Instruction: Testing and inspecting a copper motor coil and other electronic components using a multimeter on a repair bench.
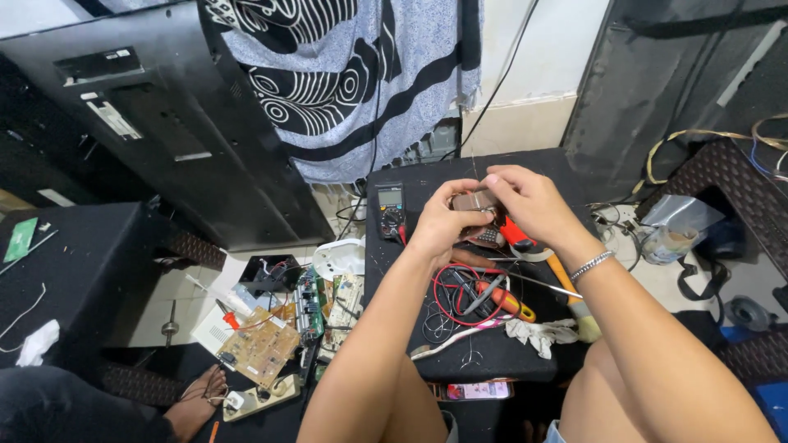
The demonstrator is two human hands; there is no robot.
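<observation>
- At the far left a black side table (90, 262) carries a green circuit strip (20, 238) at its left edge and a crumpled white cloth (38, 341) near its front edge.
- Behind it a large black panel (164, 123) leans against the wall, with a patterned black-and-white cloth (345, 82) hanging just beside it.
- On the floor between the side table and the bench lie a brown circuit board (261, 346), a white power strip (263, 397) and a white plastic cover (341, 258); another person's foot (195, 404) rests near the board.
- The bench (410, 184) is a black-covered stand; a multimeter (391, 210) sits near its back left corner.
- The left hand (441, 226) curls its fingers closed around the left side of a small brownish part (474, 201), held just above the middle of the bench.
- The right hand (529, 205) pinches the same part from above and from the right, fingertips narrow (a metal bracelet (593, 264) is at the wrist).
- Under the hands, crowding the bench top, are a red wire loop (447, 295), an orange-handled tool (507, 302), a wooden-handled tool (566, 287) toward the right edge and a grey rag (542, 335) near the front edge.
- A phone (478, 390) sticks out under the front edge.
- Right of the bench, a clear jar (669, 244) stands on the floor.
</observation>
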